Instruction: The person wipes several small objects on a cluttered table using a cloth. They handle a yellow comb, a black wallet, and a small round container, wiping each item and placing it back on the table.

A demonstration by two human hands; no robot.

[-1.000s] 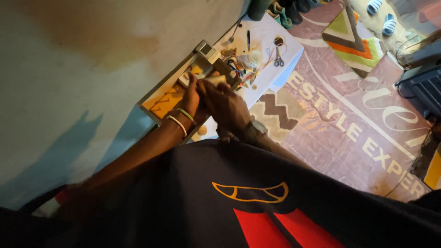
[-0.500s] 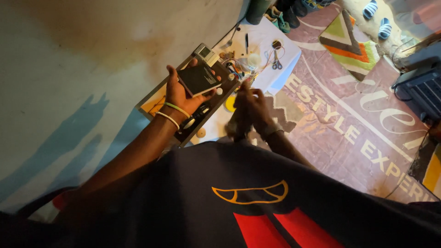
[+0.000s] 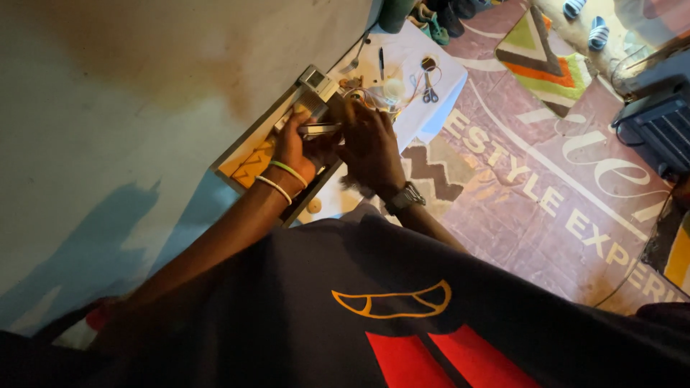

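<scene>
My left hand (image 3: 296, 144) gripped a slim dark device (image 3: 318, 129) edge-on while my right hand (image 3: 368, 144) pinched its far end. Scissors (image 3: 429, 92) lay beyond my right hand on the white sheet (image 3: 445, 79); steady alignment seemed needed next.

A large printed banner (image 3: 560, 187) lies flat on the floor, at the right of the view. Its ground is a dull brownish pink, and it carries big pale letters in a curved row and a slanted row. At the far end of the long tray (image 3: 244, 154) stands a small grey box (image 3: 317, 79) with a little pale screen on its top face. Its reading is too small to tell.
</scene>
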